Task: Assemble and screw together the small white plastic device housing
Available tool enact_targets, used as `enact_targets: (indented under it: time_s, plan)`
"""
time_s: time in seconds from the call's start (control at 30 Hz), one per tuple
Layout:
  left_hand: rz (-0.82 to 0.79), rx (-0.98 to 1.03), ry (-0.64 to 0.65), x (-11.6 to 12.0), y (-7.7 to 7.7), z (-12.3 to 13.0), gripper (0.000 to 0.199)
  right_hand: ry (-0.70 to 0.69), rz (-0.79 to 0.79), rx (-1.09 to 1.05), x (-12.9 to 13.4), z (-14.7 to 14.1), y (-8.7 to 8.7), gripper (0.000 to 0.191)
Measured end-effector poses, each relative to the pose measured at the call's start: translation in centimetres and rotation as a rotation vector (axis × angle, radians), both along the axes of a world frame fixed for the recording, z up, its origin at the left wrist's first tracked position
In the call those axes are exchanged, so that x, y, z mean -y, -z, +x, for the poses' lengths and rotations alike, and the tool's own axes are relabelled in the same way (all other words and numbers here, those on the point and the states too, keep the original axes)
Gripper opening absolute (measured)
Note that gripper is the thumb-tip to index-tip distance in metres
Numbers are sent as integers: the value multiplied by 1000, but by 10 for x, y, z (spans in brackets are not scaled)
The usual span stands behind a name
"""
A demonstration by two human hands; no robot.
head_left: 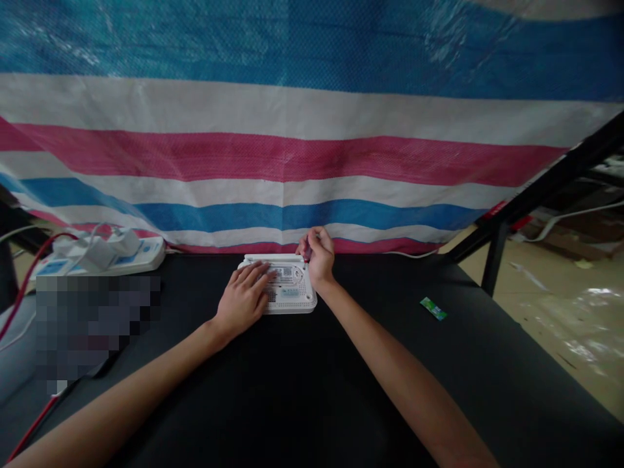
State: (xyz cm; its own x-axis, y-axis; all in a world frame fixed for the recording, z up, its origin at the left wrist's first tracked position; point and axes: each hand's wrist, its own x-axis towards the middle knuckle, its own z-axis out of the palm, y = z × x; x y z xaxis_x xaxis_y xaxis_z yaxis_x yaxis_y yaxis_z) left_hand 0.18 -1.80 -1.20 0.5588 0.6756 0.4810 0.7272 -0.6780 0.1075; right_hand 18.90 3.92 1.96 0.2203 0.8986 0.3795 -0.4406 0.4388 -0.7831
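Observation:
A white router (292, 300) lies with its labelled, vented underside up, a white bar, perhaps a folded antenna, along its far edge. My left hand (246, 296) rests flat on its left part, fingers stretched over the labels. At the far right corner, my right hand (320, 255) is closed with the fingers curled. A small dark reddish thing shows between those fingers, mostly hidden, and its kind cannot be made out.
A white power strip (153, 252) with plugged-in adapters stands at the left, with red and white cables. A blurred-out dark object (92, 325) lies before it. A small green packet (433, 309) is on the black table (390, 390). Striped sheeting (283, 156) hangs behind.

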Motion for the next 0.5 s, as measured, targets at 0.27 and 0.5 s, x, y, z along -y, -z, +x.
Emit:
enact_targets:
  time_s: [0.27, 0.5]
  plan:
    - [-6, -6, -10, 0, -2, 1, 43, 42, 11, 79, 2, -1, -1, 39]
    - [-26, 12, -7, 0, -2, 0, 43, 39, -30, 56, -1, -1, -1, 42]
